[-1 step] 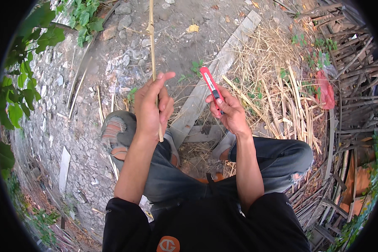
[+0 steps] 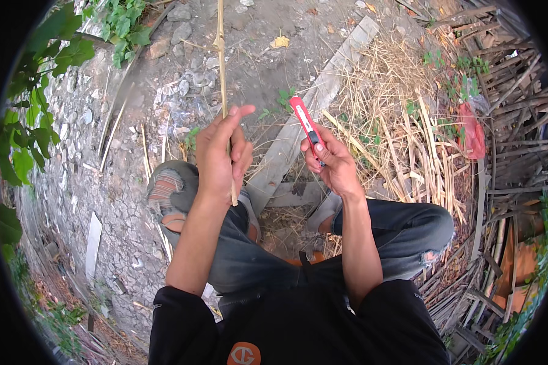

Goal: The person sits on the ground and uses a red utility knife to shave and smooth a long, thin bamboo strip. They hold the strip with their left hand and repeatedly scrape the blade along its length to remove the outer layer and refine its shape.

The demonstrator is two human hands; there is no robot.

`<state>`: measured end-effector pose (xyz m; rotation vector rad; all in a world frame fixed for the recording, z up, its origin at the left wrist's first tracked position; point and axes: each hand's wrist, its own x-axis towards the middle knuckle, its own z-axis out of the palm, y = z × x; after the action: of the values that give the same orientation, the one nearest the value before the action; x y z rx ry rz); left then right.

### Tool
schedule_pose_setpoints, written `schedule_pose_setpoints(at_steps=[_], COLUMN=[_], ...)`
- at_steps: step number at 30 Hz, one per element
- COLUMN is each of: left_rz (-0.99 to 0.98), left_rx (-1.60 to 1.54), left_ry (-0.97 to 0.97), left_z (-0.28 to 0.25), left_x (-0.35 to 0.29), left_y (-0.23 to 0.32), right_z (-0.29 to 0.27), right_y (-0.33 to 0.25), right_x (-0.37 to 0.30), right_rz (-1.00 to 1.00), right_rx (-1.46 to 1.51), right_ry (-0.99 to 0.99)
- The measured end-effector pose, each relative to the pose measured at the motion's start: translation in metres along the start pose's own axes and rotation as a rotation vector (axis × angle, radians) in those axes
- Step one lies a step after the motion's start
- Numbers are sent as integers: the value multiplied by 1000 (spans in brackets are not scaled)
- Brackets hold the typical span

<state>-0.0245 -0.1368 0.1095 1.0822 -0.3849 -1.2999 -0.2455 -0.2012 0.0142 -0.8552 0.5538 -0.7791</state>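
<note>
A long, thin bamboo strip (image 2: 221, 64) stands nearly lengthwise in the view, with a knot toward its far part. My left hand (image 2: 222, 152) is closed around it near its close end, index finger pointing right; the strip's short tail shows below the palm. My right hand (image 2: 332, 159) grips a red utility knife (image 2: 305, 121) with a dark slider, its thumb resting by the slider. The knife points away and slightly left, apart from the strip. No bare blade can be made out.
A grey wooden plank (image 2: 323, 97) lies slantwise on the dirt between my feet and beyond. Pale shavings (image 2: 380, 91) and split strips (image 2: 429, 164) are heaped to its right. A red plastic bag (image 2: 470, 131) lies beside stacked sticks (image 2: 520, 128). Leafy branches (image 2: 36, 121) hang at left.
</note>
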Motion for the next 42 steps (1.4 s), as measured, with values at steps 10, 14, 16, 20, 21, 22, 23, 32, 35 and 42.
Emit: schedule_pose_setpoints(at_steps=[10, 14, 16, 20, 21, 22, 23, 32, 35, 42], left_rz=[1, 5, 7, 6, 5, 4, 3, 0, -2, -4], left_rx=[3, 4, 7, 3, 1, 4, 6, -1, 2, 32], left_ry=[-2, -3, 0, 0, 0, 3, 6, -12, -19, -21], left_z=[2, 2, 2, 1, 2, 2, 3, 1, 3, 2], left_x=[0, 1, 1, 1, 1, 1, 1, 3, 3, 2], left_y=[-2, -3, -3, -4, -4, -4, -4, -7, -7, -9], right_z=[-1, 1, 2, 4, 5, 6, 8, 16, 20, 32], right_y=[6, 5, 3, 6, 6, 6, 5, -1, -5, -13], right_x=[-5, -5, -5, -6, -5, -4, -4, -5, -8, -12], right_rz=[-74, -98, -99, -91, -88, -85, -81, -75, -59, -53], right_rx=[83, 61, 55, 24, 10, -5, -19, -1, 5, 70], right_ry=[17, 54, 58, 145, 146, 147, 148, 63, 27, -32])
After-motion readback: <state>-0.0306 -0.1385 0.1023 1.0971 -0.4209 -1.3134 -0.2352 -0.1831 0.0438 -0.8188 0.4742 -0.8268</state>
